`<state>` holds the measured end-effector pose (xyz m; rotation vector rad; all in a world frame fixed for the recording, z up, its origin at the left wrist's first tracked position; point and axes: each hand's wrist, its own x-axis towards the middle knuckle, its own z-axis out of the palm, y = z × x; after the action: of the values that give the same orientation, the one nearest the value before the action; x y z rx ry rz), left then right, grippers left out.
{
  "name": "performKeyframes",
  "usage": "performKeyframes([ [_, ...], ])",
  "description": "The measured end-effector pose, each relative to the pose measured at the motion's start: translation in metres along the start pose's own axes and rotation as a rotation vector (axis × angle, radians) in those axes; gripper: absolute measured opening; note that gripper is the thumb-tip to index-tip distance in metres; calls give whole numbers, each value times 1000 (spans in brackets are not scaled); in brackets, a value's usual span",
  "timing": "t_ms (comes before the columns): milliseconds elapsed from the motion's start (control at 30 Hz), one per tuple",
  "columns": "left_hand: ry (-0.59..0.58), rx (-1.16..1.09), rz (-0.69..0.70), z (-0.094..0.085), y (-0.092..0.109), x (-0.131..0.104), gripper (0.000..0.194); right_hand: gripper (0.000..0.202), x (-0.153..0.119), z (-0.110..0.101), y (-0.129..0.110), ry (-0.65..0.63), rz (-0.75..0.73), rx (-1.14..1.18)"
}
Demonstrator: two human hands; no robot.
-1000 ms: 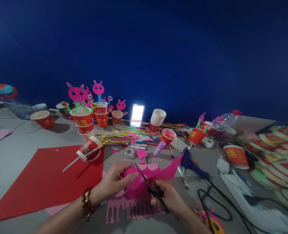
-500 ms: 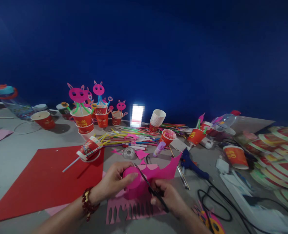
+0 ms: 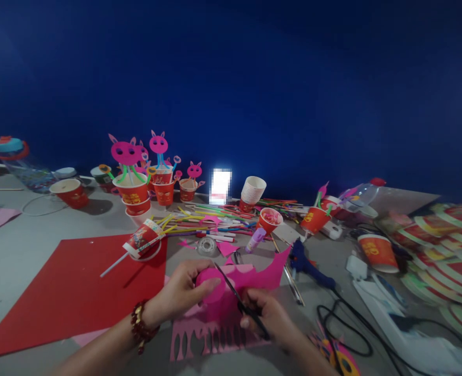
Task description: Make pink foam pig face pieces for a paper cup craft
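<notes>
My left hand (image 3: 187,291) pinches a bright pink sheet of paper (image 3: 270,275), its thumb lying on a rounded part of it. In my right hand (image 3: 262,312) is a pair of dark-handled scissors (image 3: 233,290), fingers closed around the handles. The blades point up and left and lie along the rounded edge beside my left fingers. The sheet's right side rises to a jagged point. Beneath both hands lies a lighter pink sheet (image 3: 215,342) with a row of leaf-shaped cut-outs. Its far part is hidden by the bright pink paper and my hands.
Ahead lie loose pipe cleaners (image 3: 199,223), a tape roll (image 3: 206,245) and a purple glue stick (image 3: 256,239). A blue glue gun (image 3: 312,269) with a black cord sits right. Red card (image 3: 74,292) lies left under a tipped paper cup (image 3: 142,239). Pink-faced cup figures (image 3: 131,193) stand behind.
My right hand and the scissor handles have shifted very slightly. My left hand and the pink paper look nearly unchanged.
</notes>
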<state>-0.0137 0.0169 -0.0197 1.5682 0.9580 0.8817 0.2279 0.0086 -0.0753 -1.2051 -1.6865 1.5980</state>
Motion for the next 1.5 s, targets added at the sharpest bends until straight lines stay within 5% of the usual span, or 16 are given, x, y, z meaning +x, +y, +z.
performKeyframes([
  [233,62,-79,-17,-2,-3,2,34,69,-1,-1,-6,2,38,155],
  [400,163,-190,-89,-2,-5,6,41,66,-4,-8,-12,57,-160,275],
  [633,92,-218,-92,4,-21,11,38,45,-6,-19,-11,299,-375,195],
  [933,-38,-290,-142,18,-40,11,35,38,9,-5,-17,304,-234,274],
  [1167,-95,13,-34,30,-35,9,29,34,12,8,-7,305,-201,231],
  [1367,43,387,46,11,-14,11,26,32,10,-18,-16,634,-314,274],
  [1433,-82,640,78,13,-10,7,35,33,11,-26,-16,730,-325,316],
  [1500,-243,886,124,22,-9,0,69,33,13,-30,-14,772,-321,358],
])
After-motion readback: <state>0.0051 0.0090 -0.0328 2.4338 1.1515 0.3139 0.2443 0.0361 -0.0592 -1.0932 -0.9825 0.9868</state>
